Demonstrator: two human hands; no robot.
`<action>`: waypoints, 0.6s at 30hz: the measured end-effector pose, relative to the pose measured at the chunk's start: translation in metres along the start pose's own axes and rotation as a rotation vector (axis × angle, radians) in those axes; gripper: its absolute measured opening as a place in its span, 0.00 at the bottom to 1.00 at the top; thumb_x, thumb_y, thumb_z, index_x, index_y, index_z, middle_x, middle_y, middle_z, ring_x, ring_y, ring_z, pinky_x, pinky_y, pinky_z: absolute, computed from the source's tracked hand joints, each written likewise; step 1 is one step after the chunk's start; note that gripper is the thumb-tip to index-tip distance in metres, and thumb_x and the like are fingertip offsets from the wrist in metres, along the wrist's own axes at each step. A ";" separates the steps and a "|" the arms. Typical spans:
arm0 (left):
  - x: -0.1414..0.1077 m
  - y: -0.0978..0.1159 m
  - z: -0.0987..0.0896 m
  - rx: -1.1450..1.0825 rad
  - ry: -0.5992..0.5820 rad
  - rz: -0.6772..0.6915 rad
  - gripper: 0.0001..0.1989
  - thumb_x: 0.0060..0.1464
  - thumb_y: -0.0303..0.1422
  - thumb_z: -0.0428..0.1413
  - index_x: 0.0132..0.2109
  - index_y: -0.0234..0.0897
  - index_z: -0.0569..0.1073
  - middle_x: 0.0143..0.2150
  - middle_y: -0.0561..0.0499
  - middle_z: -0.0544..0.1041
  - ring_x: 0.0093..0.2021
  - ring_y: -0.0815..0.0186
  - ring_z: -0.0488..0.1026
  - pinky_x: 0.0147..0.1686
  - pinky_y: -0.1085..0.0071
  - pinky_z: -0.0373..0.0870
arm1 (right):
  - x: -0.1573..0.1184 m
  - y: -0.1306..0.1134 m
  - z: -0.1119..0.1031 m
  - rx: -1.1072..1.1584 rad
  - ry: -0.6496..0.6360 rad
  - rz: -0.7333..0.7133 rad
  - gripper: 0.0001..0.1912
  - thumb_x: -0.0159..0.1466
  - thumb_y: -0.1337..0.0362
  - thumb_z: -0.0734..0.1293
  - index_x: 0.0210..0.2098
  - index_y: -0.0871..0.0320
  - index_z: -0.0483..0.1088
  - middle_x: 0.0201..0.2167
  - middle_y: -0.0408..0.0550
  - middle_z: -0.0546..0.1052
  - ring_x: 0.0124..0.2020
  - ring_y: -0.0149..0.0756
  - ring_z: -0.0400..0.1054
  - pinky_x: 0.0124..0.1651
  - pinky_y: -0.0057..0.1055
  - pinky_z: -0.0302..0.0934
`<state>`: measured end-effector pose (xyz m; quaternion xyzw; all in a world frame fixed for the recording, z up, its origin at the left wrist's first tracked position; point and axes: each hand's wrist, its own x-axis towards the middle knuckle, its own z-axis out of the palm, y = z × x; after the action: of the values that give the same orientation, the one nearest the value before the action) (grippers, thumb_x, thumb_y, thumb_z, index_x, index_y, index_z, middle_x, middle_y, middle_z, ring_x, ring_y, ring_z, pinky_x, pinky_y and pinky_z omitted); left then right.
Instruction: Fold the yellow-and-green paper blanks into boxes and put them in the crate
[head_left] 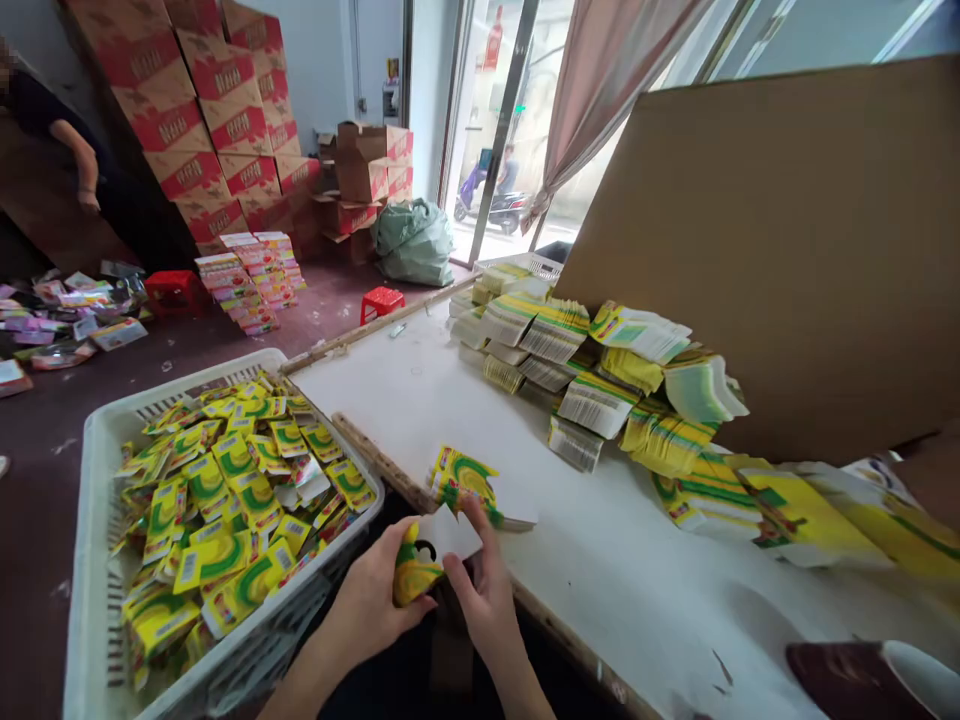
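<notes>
My left hand [375,600] is closed round a small yellow-and-green packet [414,572] near the table's front edge. My right hand [484,585] pinches a white flap of card [452,532] against that packet, and a dark curved shape shows between them. Just beyond my fingers, a small pile of yellow printed cards [463,472] lies on the white table. To my left, a white plastic basket [84,560] holds many yellow packets [247,480].
Stacked yellow cards [592,400] cover the table's far side before a big cardboard sheet [772,260]. A dark cup-like object [840,675] is at lower right. Red stools [381,302], cartons [232,130] and a green sack [414,240] stand beyond; a person's arm [79,150] shows upper left.
</notes>
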<state>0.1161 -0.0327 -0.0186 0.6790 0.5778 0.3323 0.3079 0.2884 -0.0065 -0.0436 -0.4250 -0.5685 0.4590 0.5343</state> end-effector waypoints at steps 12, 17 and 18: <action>-0.007 -0.007 0.014 0.019 -0.092 0.075 0.29 0.42 0.22 0.55 0.53 0.45 0.60 0.44 0.51 0.75 0.41 0.60 0.76 0.40 0.65 0.73 | -0.003 -0.009 0.004 0.352 -0.409 0.335 0.44 0.60 0.36 0.66 0.69 0.49 0.58 0.70 0.54 0.62 0.71 0.50 0.54 0.72 0.50 0.46; -0.004 -0.015 0.020 -0.173 -0.062 -0.009 0.48 0.41 0.23 0.57 0.67 0.42 0.43 0.51 0.44 0.75 0.44 0.58 0.78 0.44 0.62 0.75 | -0.010 0.001 0.008 -0.079 -0.453 -0.039 0.26 0.68 0.58 0.65 0.66 0.41 0.63 0.72 0.46 0.58 0.71 0.45 0.54 0.72 0.46 0.50; -0.004 -0.016 0.021 -0.161 -0.006 -0.031 0.48 0.41 0.24 0.57 0.67 0.41 0.44 0.55 0.41 0.73 0.48 0.56 0.77 0.47 0.59 0.75 | -0.010 0.005 0.008 -0.139 -0.412 -0.094 0.23 0.69 0.62 0.63 0.62 0.41 0.68 0.71 0.46 0.61 0.70 0.45 0.58 0.70 0.44 0.54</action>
<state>0.1229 -0.0350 -0.0439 0.6443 0.5585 0.3707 0.3682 0.2811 -0.0158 -0.0508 -0.3312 -0.7151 0.4704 0.3971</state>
